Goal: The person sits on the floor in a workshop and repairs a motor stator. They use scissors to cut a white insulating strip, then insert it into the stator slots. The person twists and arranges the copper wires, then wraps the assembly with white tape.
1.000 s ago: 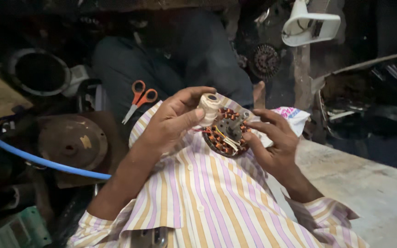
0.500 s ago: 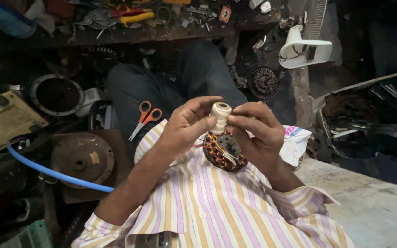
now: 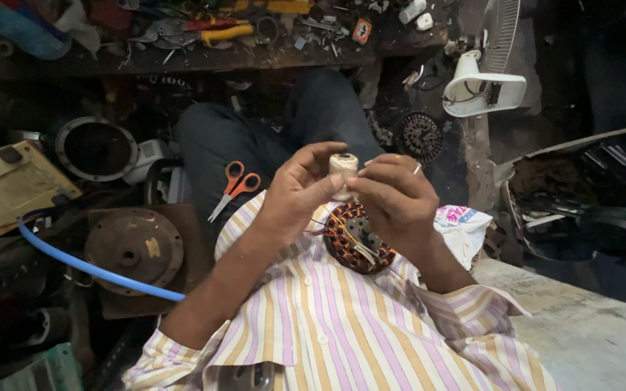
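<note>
My left hand (image 3: 295, 192) grips a small cream spool of thread (image 3: 343, 170) between thumb and fingers, held upright in front of my chest. My right hand (image 3: 394, 199) meets it from the right, fingertips pinching at the spool's side. Just below both hands a round motor stator with copper-brown windings (image 3: 351, 239) rests against my striped shirt, with thin wires running across it. Whether the right hand also steadies the stator is hidden by its palm.
Orange-handled scissors (image 3: 232, 187) lie on my lap. A blue hose (image 3: 88, 266) curves past a rusty round motor cover (image 3: 133, 250) at left. A cluttered tool shelf (image 3: 204, 36) runs along the top, a white fan (image 3: 483, 83) at upper right, a white cloth (image 3: 465, 228) beside my right wrist.
Both hands rose with the spool and closed together. The right hand left the stator's edge and came up to the spool, and the stator now sits below the hands.
</note>
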